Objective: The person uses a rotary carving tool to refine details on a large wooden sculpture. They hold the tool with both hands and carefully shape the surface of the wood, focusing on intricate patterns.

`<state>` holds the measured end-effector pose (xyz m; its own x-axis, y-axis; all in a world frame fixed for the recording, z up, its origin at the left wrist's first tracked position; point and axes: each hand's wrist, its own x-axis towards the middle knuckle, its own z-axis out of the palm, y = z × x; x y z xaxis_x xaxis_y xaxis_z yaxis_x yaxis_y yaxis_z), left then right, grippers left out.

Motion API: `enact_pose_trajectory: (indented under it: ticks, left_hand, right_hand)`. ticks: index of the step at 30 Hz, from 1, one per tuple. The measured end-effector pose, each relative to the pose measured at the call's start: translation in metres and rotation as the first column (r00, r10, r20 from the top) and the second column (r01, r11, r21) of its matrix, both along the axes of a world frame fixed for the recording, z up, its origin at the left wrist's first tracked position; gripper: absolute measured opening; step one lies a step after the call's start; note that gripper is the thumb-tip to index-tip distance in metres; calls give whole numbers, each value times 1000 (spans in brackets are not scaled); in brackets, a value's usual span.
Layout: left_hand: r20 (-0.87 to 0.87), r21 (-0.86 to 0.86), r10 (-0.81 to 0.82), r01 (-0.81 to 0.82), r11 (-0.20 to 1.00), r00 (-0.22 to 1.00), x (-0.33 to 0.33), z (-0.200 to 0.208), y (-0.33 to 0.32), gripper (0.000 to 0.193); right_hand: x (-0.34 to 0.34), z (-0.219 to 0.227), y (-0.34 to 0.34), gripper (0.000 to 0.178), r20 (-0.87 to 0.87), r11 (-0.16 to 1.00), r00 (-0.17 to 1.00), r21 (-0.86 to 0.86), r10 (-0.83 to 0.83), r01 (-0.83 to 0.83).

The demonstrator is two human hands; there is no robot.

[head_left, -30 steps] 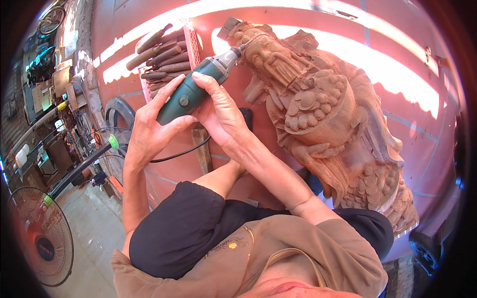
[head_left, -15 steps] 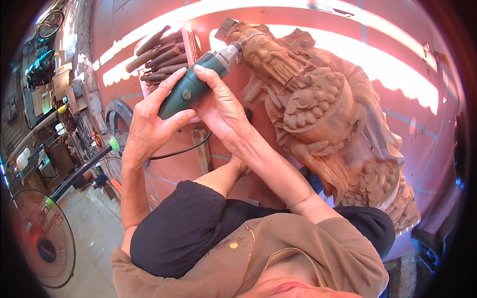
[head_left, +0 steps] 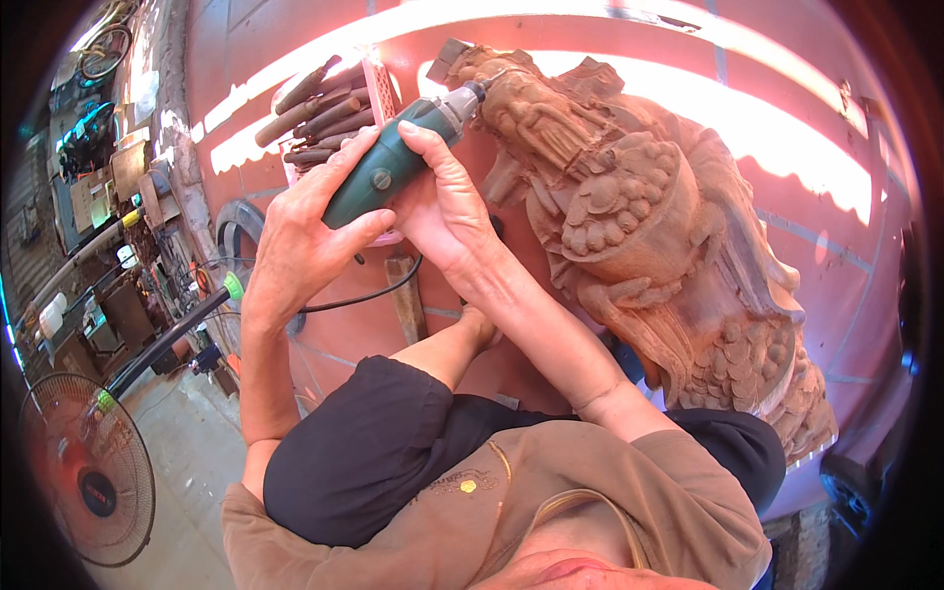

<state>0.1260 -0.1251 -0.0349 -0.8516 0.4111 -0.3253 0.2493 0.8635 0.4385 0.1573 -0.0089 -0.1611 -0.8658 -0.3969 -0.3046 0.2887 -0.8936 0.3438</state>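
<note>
A green rotary tool (head_left: 382,175) with a grey nose is gripped between both of my hands. My left hand (head_left: 313,222) wraps round its rear end, the thumb lying along the near side. My right hand (head_left: 444,208) supports it from the right, thumb on top of the body. The tool's tip points up and right, at the head end of a brown carved wooden statue (head_left: 639,236) lying on its back. Whether the bit touches the wood is too small to tell. The statue has a bearded head, a heap of round shapes and draped folds. A black cord (head_left: 369,295) trails below my hands.
A pink basket (head_left: 379,87) holds several wood-handled carving tools (head_left: 329,113). A wooden mallet-like piece (head_left: 405,300) lies on the red tiled floor (head_left: 826,246). At the left stand a fan (head_left: 90,472), a dark pole (head_left: 177,329) and cluttered tools.
The view has shifted slightly, and the tool sits a little further right in the picture. Both hands keep their hold, and the tip stays by the statue's head.
</note>
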Motion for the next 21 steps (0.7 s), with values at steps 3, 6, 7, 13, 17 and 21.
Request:
enact_pose_trajectory:
  ticks: [3,6,7,13,17,21]
  left_hand:
    - [25,-1,16,-16,1000,1000,-1,2,3,79]
    - [51,-14,39,-38,999,998,-1,2,2,78]
    - [53,-21,37,-36,999,998,-1,2,1,78]
    - [49,-27,21,-20,999,999,2,3,-2,78]
    - [56,-36,32,-31,999,998,4,3,-6,78]
    - [88,-38,82,-79,996,993,8,6,-5,79]
  right_hand:
    - [-2,-1,1,42,-24,1000,1000,-28,3,-4]
    - [-1,-5,-3,41,-38,999,999,-41,6,-8]
    - [-1,-6,-4,41,-38,999,999,-41,6,-8]
    - [3,0,-3,40,-14,1000,1000,-19,8,-9]
    - [4,-2,-6,41,-10,999,1000,-27,30,-30]
    - [7,-4,-11,42,-19,999,999,-17,34,-35]
